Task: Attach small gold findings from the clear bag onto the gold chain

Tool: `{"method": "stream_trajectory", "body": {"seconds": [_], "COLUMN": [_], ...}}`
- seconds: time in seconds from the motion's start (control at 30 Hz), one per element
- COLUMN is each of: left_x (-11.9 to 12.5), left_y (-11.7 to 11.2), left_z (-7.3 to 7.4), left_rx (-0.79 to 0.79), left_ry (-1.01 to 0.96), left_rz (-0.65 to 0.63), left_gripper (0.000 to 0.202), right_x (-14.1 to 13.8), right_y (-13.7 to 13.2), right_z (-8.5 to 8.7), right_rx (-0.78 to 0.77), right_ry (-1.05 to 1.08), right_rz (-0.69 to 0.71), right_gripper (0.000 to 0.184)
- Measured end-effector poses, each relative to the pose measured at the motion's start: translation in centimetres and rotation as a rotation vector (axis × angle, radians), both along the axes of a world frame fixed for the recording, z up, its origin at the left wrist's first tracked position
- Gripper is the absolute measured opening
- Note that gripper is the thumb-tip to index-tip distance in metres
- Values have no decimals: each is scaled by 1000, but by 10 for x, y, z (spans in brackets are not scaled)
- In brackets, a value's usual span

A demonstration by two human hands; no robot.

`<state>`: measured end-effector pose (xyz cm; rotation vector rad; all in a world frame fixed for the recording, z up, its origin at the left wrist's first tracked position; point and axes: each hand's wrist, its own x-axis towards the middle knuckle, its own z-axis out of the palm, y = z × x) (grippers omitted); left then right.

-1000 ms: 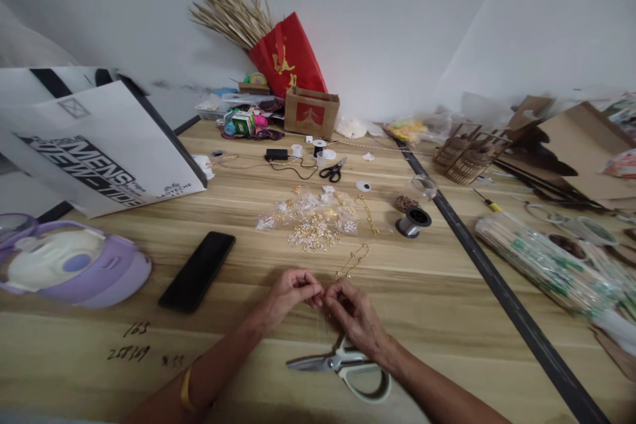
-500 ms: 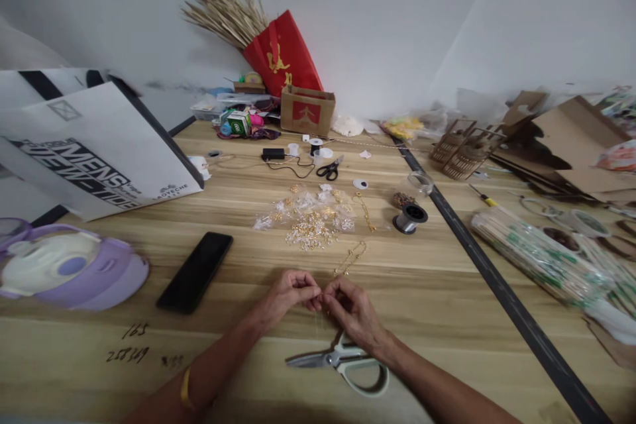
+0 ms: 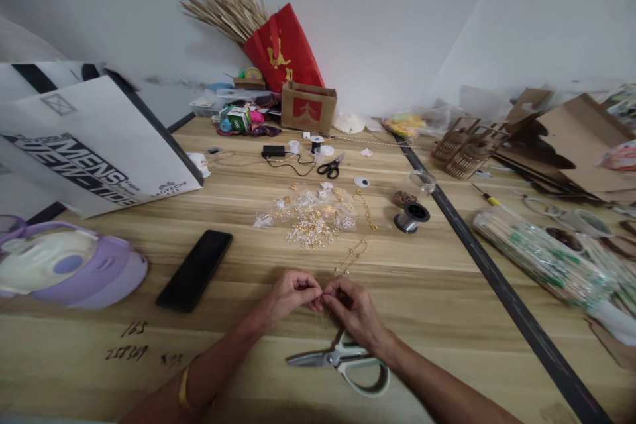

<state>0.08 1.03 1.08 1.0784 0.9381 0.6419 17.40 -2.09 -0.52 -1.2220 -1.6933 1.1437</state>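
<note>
My left hand and my right hand meet fingertip to fingertip low over the table. Both pinch a thin, pale thread, whose fine ends hang below the fingers. A tiny gold piece, too small to name surely, shows under my right fingertips. Beneath my right wrist lie white-handled scissors, blades pointing left. Just beyond the hands rests a gold chain with small beads. Farther off is a pile of gold and clear beads, with small plastic bags behind it.
A black phone and a purple visor cap lie at left. At right stand a spool of clear line and a bundle of wrapped sticks. Black scissors and a second gold chain are farther back.
The hands stay together in nearly the same place, with only slight finger movement. The camera view has shifted a little.
</note>
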Motion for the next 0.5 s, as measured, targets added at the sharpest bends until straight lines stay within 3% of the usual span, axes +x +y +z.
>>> {"method": "stream_trajectory", "body": {"seconds": [0.23, 0.5], "left_x": [0, 4], "left_y": [1, -3], "left_z": [-7, -6], "left_rx": [23, 114], "left_ry": [21, 41], "left_rz": [20, 75], "left_gripper": [18, 13], "right_x": [0, 1], "right_y": [1, 1], "right_z": [1, -4], "right_rx": [-43, 34], "right_ry": [1, -60], "right_rz": [-18, 8], "right_gripper": [17, 13]}}
